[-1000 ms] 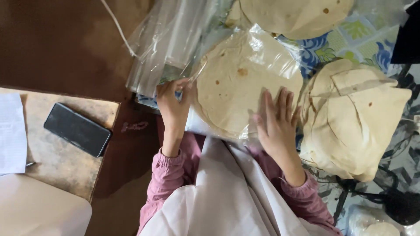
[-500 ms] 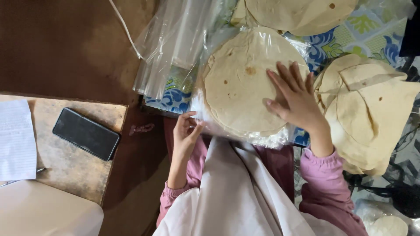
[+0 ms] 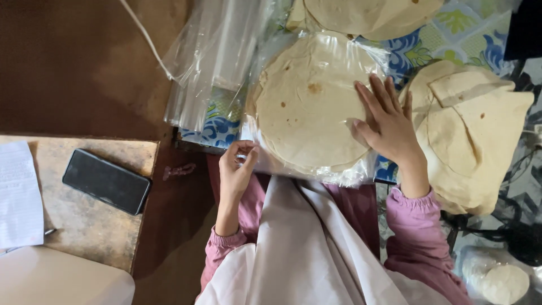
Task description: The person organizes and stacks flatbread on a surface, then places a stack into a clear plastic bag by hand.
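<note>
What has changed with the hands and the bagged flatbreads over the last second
The left hand left the far edge of the bagged flatbread stack and came back to pinch the clear bag at its near edge. The right hand slid onto the stack's right side, pressing flat. The phone and loose flatbreads stayed put.

Clear bag (image 3: 316, 107), dark phone screen (image 3: 106, 181)
</note>
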